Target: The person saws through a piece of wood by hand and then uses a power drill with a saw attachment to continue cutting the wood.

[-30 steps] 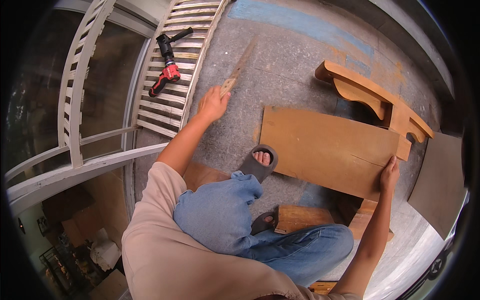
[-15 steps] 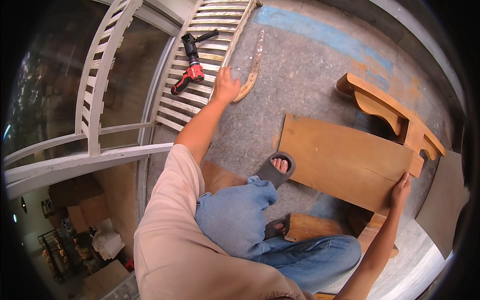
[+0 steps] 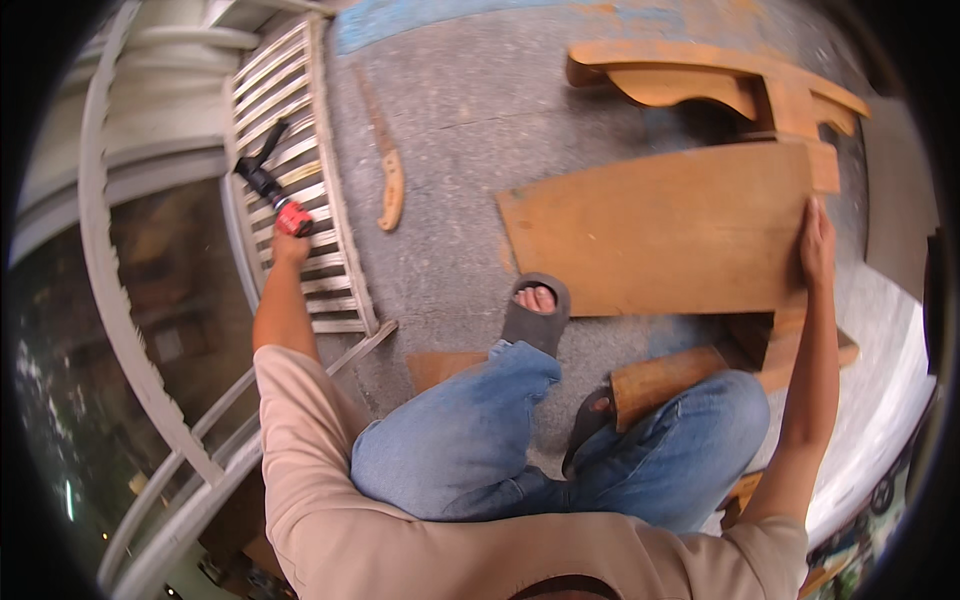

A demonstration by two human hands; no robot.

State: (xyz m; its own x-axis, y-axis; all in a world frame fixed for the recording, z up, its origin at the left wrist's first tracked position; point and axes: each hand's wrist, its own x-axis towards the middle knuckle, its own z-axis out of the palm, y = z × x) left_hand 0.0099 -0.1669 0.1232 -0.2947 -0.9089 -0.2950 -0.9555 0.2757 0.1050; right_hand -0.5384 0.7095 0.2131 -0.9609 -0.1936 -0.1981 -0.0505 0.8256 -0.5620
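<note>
My left hand (image 3: 290, 248) is closed round the handle of a red and black power drill (image 3: 293, 217), which lies on white wooden slats; the hand hides the handle. The drill's black side handle points away from me. My right hand (image 3: 818, 240) grips the right end of a broad brown wooden board (image 3: 660, 230), its thumb side along the edge. That end of the board rests against a curved wooden frame (image 3: 790, 105) with a scalloped rail. One of the frame's lower parts (image 3: 660, 385) lies beside my right knee.
A handsaw (image 3: 391, 190) with a wooden handle lies on the grey floor between the slatted white rack (image 3: 335, 200) and the board. A white railing (image 3: 130, 300) runs along the left. My sandalled foot (image 3: 537, 310) touches the board's near left corner. A flat wood piece (image 3: 440, 368) lies by my left leg.
My left hand has moved from above the saw's handle, left to the drill, and closed on its handle. My right hand stays at the board's end. The view has turned.
</note>
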